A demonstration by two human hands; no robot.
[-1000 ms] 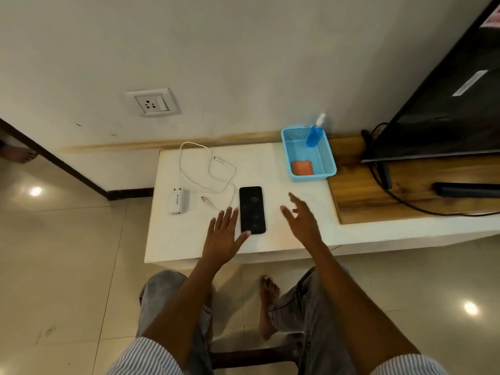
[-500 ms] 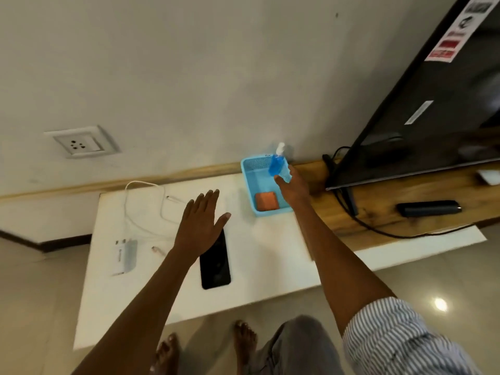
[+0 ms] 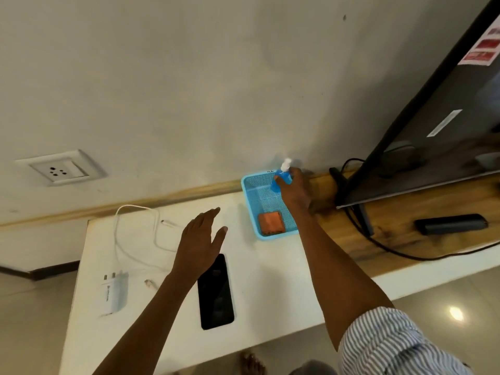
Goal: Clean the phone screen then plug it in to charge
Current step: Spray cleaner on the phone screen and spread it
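from my end the job reads as barely begun. nearest me, the phone (image 3: 215,292) lies flat and dark on the white bench (image 3: 270,288), just under and behind my left hand (image 3: 201,240), which hovers above its far end with fingers straight and released, holding nothing. out to the left of that hand sit the white charger adapter (image 3: 112,293) and the loose white cable (image 3: 140,239), neither joined to the phone. further out, my right hand (image 3: 293,192) is in the blue basket (image 3: 250,207), fingers curled around the blue spray bottle (image 3: 280,180); the orange cloth (image 3: 270,222) lies in the basket just behind that wrist, untouched. beyond, the wall socket (image 3: 58,170) is unoccupied.

so i judge: no spraying, no wiping, no plugging in yet; all of it is left.

against half a second ago, my right hand has closed further round the bottle. my left hand has hardly moved over the phone.
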